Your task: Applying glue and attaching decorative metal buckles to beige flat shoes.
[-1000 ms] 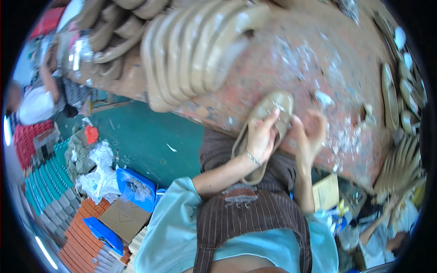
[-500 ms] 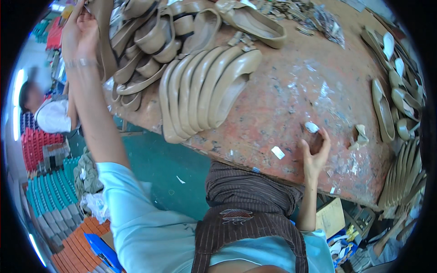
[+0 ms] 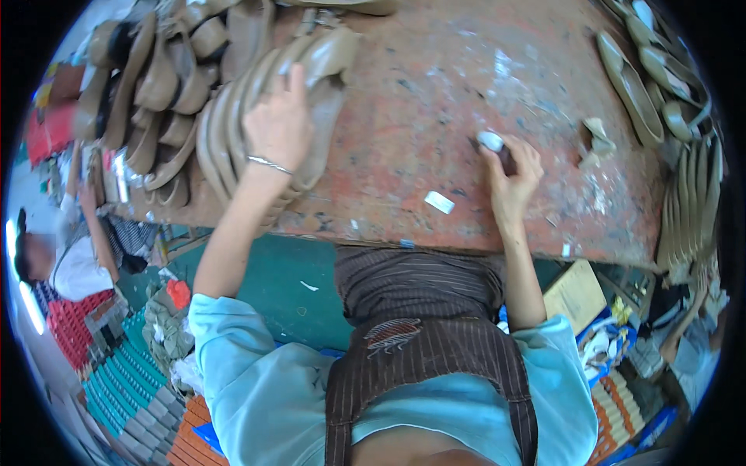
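My left hand (image 3: 278, 124) is over a row of nested tan shoes (image 3: 214, 140) at the left of the worktable. One finger is stretched out along the shoes, and the others lie over them, partly hidden and slightly blurred. A metal bracelet circles that wrist. Above the table's right half, my right hand (image 3: 519, 167) is curled with thumb and fingertips around a small rounded white object (image 3: 489, 140), its underside dark. Its exact kind I cannot make out. A white paper slip (image 3: 439, 203) lies to the left of that hand, and a crumpled pale scrap (image 3: 597, 142) to its right.
More tan shoes (image 3: 167, 78) are heaped at the table's far left. Other shoes (image 3: 629, 89) line the right side, with a nested row (image 3: 690, 202) below. The worktable's (image 3: 404, 147) near edge runs before my apron. Another person (image 3: 81, 264) is at the left.
My left hand has come down and right from the shoe heap onto the nested row. My right hand's fingers have closed in around the white object. The view has shifted.
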{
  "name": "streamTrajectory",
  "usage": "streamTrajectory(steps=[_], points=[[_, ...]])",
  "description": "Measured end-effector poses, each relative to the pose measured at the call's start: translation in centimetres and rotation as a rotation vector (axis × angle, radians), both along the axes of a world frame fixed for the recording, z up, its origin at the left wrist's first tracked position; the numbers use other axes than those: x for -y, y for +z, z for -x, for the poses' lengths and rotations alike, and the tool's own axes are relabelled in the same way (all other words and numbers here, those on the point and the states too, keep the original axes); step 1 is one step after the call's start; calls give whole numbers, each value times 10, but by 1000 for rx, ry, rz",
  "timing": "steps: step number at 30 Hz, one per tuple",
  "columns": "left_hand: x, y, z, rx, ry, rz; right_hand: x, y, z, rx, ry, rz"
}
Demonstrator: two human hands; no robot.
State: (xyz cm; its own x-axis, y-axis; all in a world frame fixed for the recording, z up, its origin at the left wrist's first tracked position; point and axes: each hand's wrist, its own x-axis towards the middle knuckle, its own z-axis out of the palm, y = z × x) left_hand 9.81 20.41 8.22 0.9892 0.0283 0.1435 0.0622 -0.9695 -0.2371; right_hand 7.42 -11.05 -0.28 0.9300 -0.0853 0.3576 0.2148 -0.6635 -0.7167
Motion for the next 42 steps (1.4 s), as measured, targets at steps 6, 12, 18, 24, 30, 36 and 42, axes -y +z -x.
streamTrajectory(steps=[6, 12, 18, 24, 30, 36, 42], points=[[4, 17, -12, 156, -177, 329, 3, 3, 4, -82, 84, -316], [43, 4, 60, 205, -205, 895, 9, 27, 27, -340, 382, -934], [99, -31, 137, -225, 187, 946, 11, 36, 37, -469, 457, -876], [133, 2, 127, 113, -74, 1183, -8, 40, 46, -412, 455, -944], [153, -8, 87, -1, -164, 1771, -16, 69, 57, -363, 418, -922], [135, -31, 89, -237, -250, 1733, -5, 72, 66, -404, 547, -824], [129, -35, 89, -414, -421, 1867, 1, 44, 64, -256, 833, -959]])
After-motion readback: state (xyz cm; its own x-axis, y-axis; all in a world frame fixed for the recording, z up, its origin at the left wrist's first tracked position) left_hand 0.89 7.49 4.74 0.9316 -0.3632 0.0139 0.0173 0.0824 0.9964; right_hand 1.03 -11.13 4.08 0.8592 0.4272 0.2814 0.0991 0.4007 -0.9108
